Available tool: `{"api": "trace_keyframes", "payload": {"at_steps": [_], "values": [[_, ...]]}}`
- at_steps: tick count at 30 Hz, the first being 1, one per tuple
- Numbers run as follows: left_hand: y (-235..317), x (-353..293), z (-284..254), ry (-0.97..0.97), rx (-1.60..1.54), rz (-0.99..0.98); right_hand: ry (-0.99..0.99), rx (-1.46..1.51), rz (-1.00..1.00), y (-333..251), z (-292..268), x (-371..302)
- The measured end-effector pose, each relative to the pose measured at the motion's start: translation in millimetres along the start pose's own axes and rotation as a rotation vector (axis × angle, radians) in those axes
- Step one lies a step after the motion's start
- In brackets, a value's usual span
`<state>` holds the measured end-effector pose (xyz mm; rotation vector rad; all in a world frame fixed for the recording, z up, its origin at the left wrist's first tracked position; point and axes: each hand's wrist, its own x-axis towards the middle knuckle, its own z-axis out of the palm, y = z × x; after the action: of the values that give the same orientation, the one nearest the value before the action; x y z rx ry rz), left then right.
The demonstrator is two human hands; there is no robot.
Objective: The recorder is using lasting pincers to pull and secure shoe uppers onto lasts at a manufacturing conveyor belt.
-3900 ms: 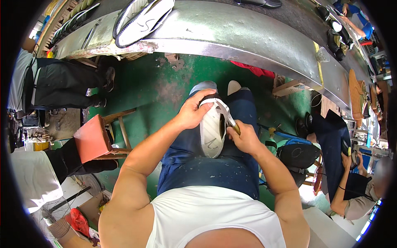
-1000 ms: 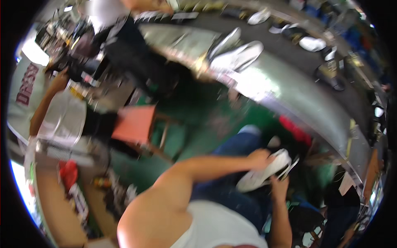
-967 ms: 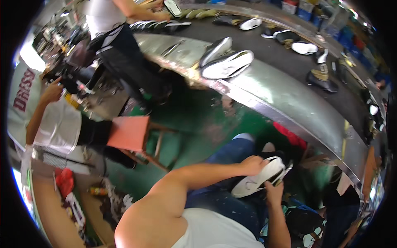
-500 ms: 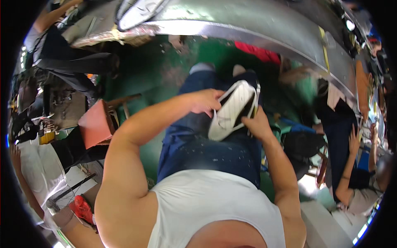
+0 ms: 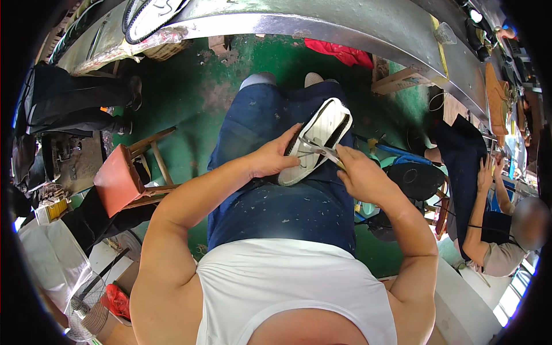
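Observation:
A white shoe [image 5: 326, 127] with dark inner sides lies lengthwise over my dark-blue-clad lap, its long hollow side facing up. Along its left edge, my left hand [image 5: 275, 156] grips the near part, thumb toward the inside and fingers around the outer side. In my right hand [image 5: 361, 174], closed around the handles, is a pair of metal pliers [image 5: 325, 150]. The pliers reach leftward across the shoe, with their head over the hollow near my left thumb. Whether the jaws pinch anything is too small to tell.
A metal-edged workbench [image 5: 253, 24] curves across the far side, bearing another white shoe part [image 5: 150, 18]. A stool with an orange-red seat [image 5: 118, 179] stands left. At right are a black stool seat [image 5: 418, 179] and a seated co-worker [image 5: 486, 236]. Red cloth [image 5: 339, 52] lies under the bench.
My right hand has turned inward, bringing the pliers across the shoe. My left hand has slid down toward the shoe's near end. The whole view has shifted slightly and is sharper.

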<state>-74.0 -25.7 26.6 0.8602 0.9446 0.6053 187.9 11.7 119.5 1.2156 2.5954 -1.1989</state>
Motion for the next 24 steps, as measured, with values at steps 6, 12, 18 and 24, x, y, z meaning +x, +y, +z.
{"api": "trace_keyframes", "payload": {"at_steps": [6,12,18,24], "values": [[13.0,6.4,11.2,0.081,-0.350,-0.063,-0.504,-0.361,0.208,-32.3,-44.7,35.0],[-19.4,36.8,9.4,0.543,-0.210,-0.185,-0.115,-0.019,0.085,2.3,25.5,32.9],[-33.9,48.4,-4.8,0.646,0.308,-0.005,-0.090,0.156,0.131,12.3,27.6,29.4],[-19.0,36.3,6.4,0.573,0.550,0.192,0.275,-0.462,0.050,10.6,17.7,33.3]]}}
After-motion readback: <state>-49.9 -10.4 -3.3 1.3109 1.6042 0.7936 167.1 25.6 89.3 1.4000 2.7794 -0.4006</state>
